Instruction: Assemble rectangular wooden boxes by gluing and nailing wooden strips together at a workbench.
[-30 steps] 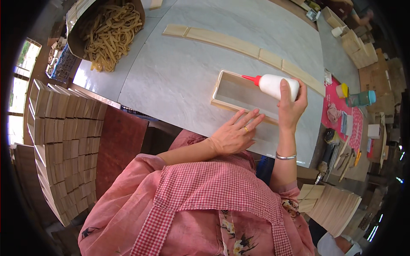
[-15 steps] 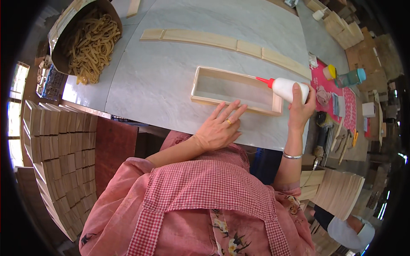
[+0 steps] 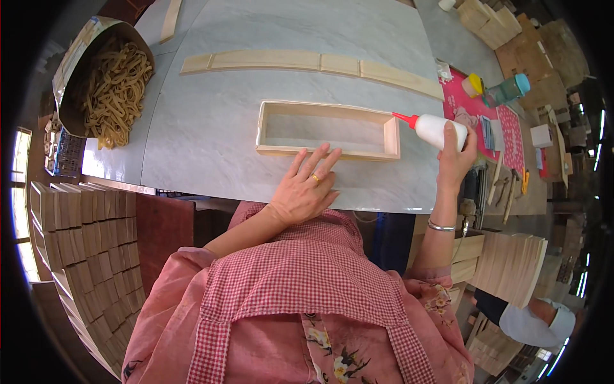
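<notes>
A long rectangular wooden frame [image 3: 332, 153] lies on the pale marbled table [image 3: 211, 141]. White glue shows along its far and left top edges. My left hand [image 3: 304, 187] rests at the near side of the frame, fingers stretched and fingertips on the near wall. In my right hand [image 3: 457, 150] is a white glue bottle [image 3: 435, 130] with a red nozzle, tilted so that its tip is at the frame's far right corner. The fingers wrap round the bottle. Beyond the frame lies a row of thin wooden strips [image 3: 265, 61].
A container of tan rubber bands [image 3: 115, 89] stands at the far left. Stacked wooden pieces [image 3: 89, 237] rise at the lower left. On the right are a teal-lidded bottle [image 3: 508, 89], a pink cloth [image 3: 457, 93] and several tools. Another person [image 3: 534, 326] is at the lower right.
The bottle's nozzle has moved along the far edge to the frame's right corner. My view has shifted, so the table and frame appear further left.
</notes>
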Available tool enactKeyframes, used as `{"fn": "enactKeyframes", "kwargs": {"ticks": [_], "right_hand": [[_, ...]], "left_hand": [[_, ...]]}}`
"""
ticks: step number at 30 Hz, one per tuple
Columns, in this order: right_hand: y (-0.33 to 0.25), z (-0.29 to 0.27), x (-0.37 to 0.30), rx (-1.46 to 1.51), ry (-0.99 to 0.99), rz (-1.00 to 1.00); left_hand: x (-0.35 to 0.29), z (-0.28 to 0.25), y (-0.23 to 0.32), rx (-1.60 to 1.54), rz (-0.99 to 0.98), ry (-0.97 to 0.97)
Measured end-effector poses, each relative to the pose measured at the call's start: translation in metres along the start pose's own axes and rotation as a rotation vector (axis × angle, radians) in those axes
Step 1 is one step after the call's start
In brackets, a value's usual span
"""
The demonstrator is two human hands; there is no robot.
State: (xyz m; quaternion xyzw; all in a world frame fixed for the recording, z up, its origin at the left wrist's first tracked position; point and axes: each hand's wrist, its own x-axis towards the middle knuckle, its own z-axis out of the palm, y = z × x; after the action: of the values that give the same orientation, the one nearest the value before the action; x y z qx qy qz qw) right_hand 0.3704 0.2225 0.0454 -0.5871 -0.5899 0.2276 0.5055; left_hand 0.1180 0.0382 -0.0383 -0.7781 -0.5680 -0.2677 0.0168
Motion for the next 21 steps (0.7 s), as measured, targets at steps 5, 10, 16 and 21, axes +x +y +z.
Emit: {"fn": "enactKeyframes", "kwargs": {"ticks": [5,10,16,21], "right_hand": [[0.005,-0.008,-0.001,-0.004,0.013,-0.012],[0.013,-0.022,-0.006,-0.014,0.013,-0.042],[0.013,-0.046,-0.023,-0.027,-0.012,-0.028],[-0.004,-0.065,-0.041,-0.025,-0.036,0.048]], "left_hand": [[-0.002,0.002,0.002,0.007,-0.021,-0.013],[-0.001,0.002,0.002,0.014,-0.026,-0.019],[0.0,0.004,0.001,0.016,-0.023,-0.022],[0.0,0.003,0.001,0.028,-0.016,-0.026]]}}
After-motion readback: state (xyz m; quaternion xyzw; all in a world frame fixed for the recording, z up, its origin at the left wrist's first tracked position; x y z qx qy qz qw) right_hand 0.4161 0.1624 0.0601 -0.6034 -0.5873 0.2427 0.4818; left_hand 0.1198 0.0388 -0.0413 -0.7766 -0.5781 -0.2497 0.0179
